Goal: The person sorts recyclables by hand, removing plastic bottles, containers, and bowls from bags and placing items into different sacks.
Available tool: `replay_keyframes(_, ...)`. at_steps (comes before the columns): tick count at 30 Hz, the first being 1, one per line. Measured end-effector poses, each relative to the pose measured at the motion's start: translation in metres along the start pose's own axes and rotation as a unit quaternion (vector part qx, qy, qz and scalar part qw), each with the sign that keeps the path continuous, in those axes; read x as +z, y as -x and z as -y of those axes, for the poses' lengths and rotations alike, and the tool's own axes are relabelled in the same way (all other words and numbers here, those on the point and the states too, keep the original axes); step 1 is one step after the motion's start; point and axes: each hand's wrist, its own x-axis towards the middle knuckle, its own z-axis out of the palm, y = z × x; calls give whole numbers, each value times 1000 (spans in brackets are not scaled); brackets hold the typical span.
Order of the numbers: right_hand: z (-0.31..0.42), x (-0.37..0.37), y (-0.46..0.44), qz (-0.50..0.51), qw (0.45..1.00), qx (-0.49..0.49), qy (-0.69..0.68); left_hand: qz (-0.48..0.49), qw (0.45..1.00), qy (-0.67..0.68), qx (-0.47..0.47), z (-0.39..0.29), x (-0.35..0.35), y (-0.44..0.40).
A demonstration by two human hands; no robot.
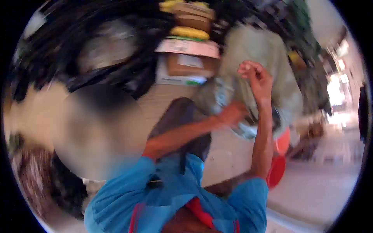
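A large greyish-beige sack or draped cloth (254, 42) bulges up in front of me. My left hand (232, 113) is at its lower near side, smeared by motion, so I cannot make out its fingers or whether they grip the material. My right hand (256, 75) is raised in front of the sack with its fingers curled in and pressed together. Anything thin or small between those fingers is too blurred to see. A pale bluish, shiny patch (248, 131) shows at the sack's lower edge, below my left hand.
Stacked boxes, including a brown box (190, 65) and a pink one (188, 47), stand beyond my knees. Black plastic bags (145, 73) pile up at the left. Red tubs (276, 173) sit beside my right forearm. A blurred round patch (101, 136) hides part of the left side.
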Motion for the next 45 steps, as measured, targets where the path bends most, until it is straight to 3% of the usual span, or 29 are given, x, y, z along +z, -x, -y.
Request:
replay_keyframes(1,-11,-41,10,-76,992,79,-68,-14,999,30,-3,-16,-30,-6)
replay_keyframes(5,-102,-159,65,-230,963,141,-25,-83,996,31,-24,-20,-34,-23)
replay_keyframes(7,-140,-179,88,-43,981,174,73,-85,995,39,-16,-24,-32,-38)
replay_keyframes(9,-166,-165,96,25,936,122,331,-79,996,17,-23,-28,-24,-56)
replay_keyframes(10,-169,-155,99,17,937,129,323,-66,997,16,-21,-27,-15,-63)
replay_keyframes(12,-169,-137,89,88,866,139,473,-45,997,-63,-3,-12,-4,-83)
replay_keyframes(15,-142,-157,92,126,869,131,460,-24,984,-177,18,17,27,-104)
replay_keyframes(16,-129,-166,94,159,858,158,463,42,975,-220,8,29,29,-110)
replay_keyframes(17,-120,-171,93,158,859,155,461,41,974,-224,8,36,26,-117)
replay_keyframes(19,-115,-175,102,304,788,132,518,122,944,-302,-47,42,24,-121)
replay_keyframes(21,-151,-175,109,292,821,152,466,163,924,-340,-69,47,25,-123)
replay_keyframes(23,-170,-185,107,279,847,165,420,300,875,-345,-162,46,28,-130)
replay_keyframes(25,-174,-190,104,250,876,179,372,275,879,-344,-184,40,34,-129)
replay_keyframes(29,-166,-204,98,293,863,186,367,280,878,-311,-233,41,24,-136)
replay_keyframes(31,-157,-214,96,228,893,198,334,257,889,-317,-210,41,15,-134)
replay_keyframes(35,-152,-217,98,261,887,166,342,208,912,-279,-218,25,-8,-133)
replay_keyframes(37,-156,-218,106,125,921,97,357,171,926,-275,-194,17,-17,-129)
replay_keyframes(41,-117,-233,119,8,934,107,340,72,957,-252,-126,-14,-29,-137)
replay_keyframes(43,-107,-239,125,-115,932,63,339,61,963,-240,-106,-21,-32,-146)
replay_keyframes(45,-95,-243,135,-170,936,65,301,48,970,-225,-82,-25,-34,-154)
